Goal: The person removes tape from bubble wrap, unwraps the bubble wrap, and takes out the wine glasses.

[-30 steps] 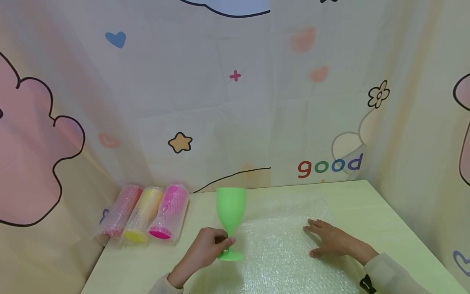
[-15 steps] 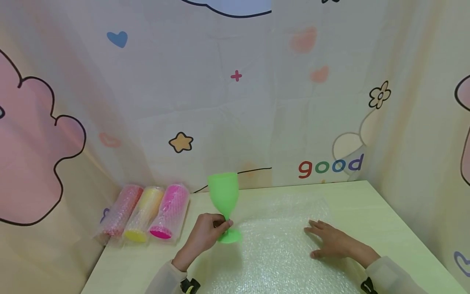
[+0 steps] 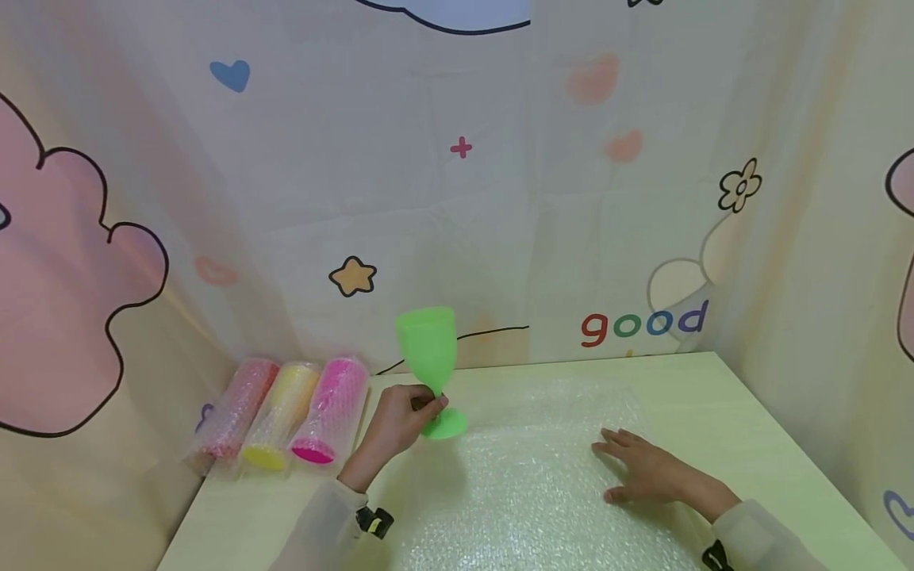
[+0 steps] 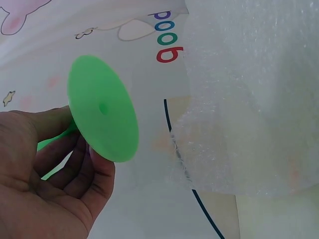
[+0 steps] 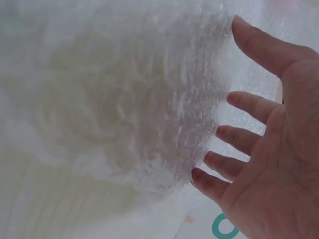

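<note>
A green goblet [image 3: 428, 346] is held up above the table by my left hand [image 3: 397, 418], its thumb and fingers pinching the stem. The cup leans slightly left, rim up. In the left wrist view the round base [image 4: 102, 109] faces the camera, and the fingers [image 4: 79, 164] curl behind it. My right hand [image 3: 653, 469] rests with spread fingers on a clear bubble wrap sheet [image 3: 528, 484]. From the right wrist view, the fingertips [image 5: 239, 102] touch the wrap, with the fingers nearly straight.
Three bubble-wrapped items lie at the table's back left: a red one [image 3: 239, 408], a yellow one [image 3: 282, 412] and a pink one [image 3: 332, 408]. A printed curtain [image 3: 400, 174] stands behind the pale table [image 3: 743, 444] and at both sides.
My left hand has raised the goblet from near the bubble wrap, up and slightly left, and the cup has tilted a little. The right hand has stayed in place.
</note>
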A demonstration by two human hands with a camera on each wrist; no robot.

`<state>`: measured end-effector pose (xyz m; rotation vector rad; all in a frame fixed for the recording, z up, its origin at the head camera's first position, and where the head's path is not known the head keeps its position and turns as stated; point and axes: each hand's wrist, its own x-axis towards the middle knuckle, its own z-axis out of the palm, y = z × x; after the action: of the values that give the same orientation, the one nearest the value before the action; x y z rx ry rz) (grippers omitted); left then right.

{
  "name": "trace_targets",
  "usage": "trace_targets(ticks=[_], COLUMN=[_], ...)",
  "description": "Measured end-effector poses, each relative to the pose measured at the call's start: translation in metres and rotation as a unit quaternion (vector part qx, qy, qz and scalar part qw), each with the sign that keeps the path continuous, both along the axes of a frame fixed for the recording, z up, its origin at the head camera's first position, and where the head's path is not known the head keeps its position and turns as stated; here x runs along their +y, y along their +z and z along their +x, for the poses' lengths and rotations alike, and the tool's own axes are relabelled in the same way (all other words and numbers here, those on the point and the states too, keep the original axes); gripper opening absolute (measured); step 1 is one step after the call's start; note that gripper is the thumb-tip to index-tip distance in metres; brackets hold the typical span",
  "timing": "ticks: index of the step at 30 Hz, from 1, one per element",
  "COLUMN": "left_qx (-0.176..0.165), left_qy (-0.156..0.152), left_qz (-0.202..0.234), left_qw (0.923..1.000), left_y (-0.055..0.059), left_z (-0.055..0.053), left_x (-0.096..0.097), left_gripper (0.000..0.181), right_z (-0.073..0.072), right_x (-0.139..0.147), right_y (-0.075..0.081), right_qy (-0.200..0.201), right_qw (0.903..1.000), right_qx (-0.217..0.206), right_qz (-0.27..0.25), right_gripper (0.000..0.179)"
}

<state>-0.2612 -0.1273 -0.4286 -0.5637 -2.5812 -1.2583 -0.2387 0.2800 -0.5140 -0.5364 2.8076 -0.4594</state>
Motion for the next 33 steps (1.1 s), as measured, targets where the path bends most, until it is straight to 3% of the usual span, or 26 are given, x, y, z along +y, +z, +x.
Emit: trace_targets(ticks=[6,14,24,33], left_qx=[-0.001,0.026,0.037,0.014], left_qy=[0.006,0.007,0.033,0.045], left_qz=[-0.002,-0.006,-0.023,-0.034], left_qw=[1.0,0.9996,0.9985,0.9983], left_y=[0.001,0.004,0.005,-0.004], left_z=[-0.012,-0.028,-0.05,-0.069], left_x=[0.003,0.009,0.015,0.016], left_gripper=[0.017,0.016,0.017,0.019], right_z=[0.0,0.0,0.0,0.0], right_x=[0.0,0.0,0.0,0.0], right_y=[-0.001,-0.002,-0.001,0.0], right_qy=[-0.008,-0.009,-0.005,-0.005], right_qw=[1.0,1.0,1.0,1.0], right_qx=[-0.004,-0.002,0.002,-0.006], right_qz=[0.001,0.0,0.001,-0.005], right_gripper=[0.086,0.085,0.086,0.085])
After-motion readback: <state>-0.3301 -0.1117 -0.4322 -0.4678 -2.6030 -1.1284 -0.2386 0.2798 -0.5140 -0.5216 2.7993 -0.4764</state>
